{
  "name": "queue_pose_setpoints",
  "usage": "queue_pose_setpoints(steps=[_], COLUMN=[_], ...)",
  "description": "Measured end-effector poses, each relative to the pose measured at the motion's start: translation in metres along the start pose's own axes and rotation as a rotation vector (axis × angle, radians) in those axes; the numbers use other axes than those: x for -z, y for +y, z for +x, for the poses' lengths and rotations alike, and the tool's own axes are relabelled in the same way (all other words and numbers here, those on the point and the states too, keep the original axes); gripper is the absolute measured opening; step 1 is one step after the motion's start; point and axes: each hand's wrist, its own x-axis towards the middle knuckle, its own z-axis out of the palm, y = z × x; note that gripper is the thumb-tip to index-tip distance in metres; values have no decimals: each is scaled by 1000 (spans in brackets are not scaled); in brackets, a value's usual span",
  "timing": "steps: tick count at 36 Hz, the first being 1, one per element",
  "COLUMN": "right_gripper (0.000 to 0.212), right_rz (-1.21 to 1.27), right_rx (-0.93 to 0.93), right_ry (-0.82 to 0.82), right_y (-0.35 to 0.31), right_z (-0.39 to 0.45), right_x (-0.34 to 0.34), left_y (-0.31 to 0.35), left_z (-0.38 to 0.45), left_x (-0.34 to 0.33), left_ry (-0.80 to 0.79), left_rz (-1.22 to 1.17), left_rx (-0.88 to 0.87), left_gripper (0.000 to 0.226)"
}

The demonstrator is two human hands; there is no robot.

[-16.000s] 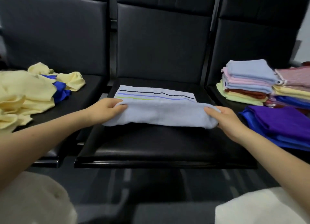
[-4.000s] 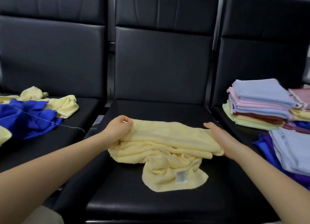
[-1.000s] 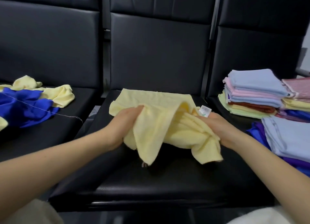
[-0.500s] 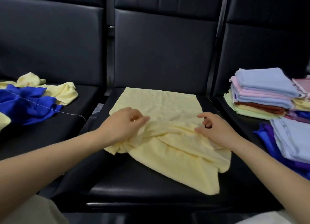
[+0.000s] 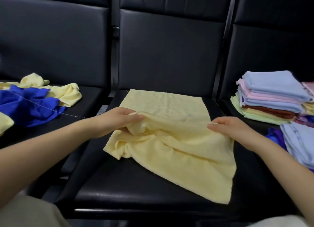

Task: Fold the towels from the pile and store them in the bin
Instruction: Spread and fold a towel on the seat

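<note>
Both hands had lifted the rumpled pale-yellow terry towel (image 5: 171,141) slightly since half a second earlier.
Left hand (image 5: 117,120) and right hand (image 5: 232,128) pinched its bunched middle; folded pastel towel stack (image 5: 270,96) beyond the right hand.

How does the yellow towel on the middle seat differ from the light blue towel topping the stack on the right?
The yellow towel is spread out and rumpled; the light blue towel is folded flat. The yellow towel lies alone on the middle seat, held by the left hand and right hand; the light blue towel rests untouched on a stack. Both are plain cloth.
</note>
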Motion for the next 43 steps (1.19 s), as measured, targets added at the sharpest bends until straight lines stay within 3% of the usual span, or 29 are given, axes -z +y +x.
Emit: queue_pose_setpoints(steps=[3,7,13,18,21,29,38,43], right_gripper=[17,17,14,16,17,16,33,28], right_rz=[59,80,142,156,133,40,112,37], right_rx=[-37,-69,-83,-88,-99,-39,125,177], right_ry=[-51,-34,51,51,50,171,383,373], right_y=[6,13,15,11,9,13,7,0], right_z=[2,6,12,13,14,25,34,44], right_x=[0,-2,-1,-3,-6,-24,-27,-35], left_y=[-4,-7,-11,-9,-12,-6,-8,-19], left_z=[0,11,22,19,21,19,29,37], left_x=[8,12,19,-1,-13,-8,38,50], left_ry=[-42,75,274,137,72,187,336,477], left_rz=[-96,-153,147,402,686,1064,1122,795], left_rx=[59,112,29,-14,-36,-194,-181,-242], left_gripper=[64,31,36,42,32,35,35,41])
